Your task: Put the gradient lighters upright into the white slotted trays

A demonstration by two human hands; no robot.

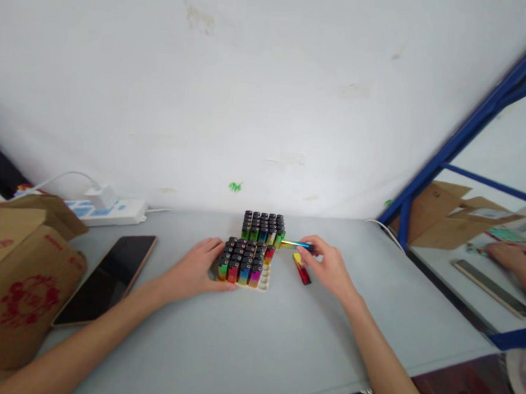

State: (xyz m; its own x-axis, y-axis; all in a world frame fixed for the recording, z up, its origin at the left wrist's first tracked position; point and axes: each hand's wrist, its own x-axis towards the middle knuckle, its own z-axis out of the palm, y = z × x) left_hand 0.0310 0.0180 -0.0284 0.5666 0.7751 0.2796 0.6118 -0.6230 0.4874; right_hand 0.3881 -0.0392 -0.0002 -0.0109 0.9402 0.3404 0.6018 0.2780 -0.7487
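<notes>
Several lighters (245, 271) with black tops and shiny coloured bodies stand upright in a white tray (264, 279). Slots along that tray's right edge show no lighter. My left hand (200, 266) wraps round the tray's left side, thumb along the front and fingers toward the back. In my right hand (324, 261), a blue and yellow lighter (296, 244) is pinched by its black end, lying sideways, its other end near the back lighters. A red and yellow lighter (302, 269) lies on the table just below that hand. Behind stands a second block of lighters (263, 227).
On the left are a brown cardboard box (21, 289), a black-screened phone (106, 279) and a white power strip (123, 211). A blue metal frame (467, 123) rises at the right. Beyond it are an open carton (440, 214) and another person's hands (509, 253).
</notes>
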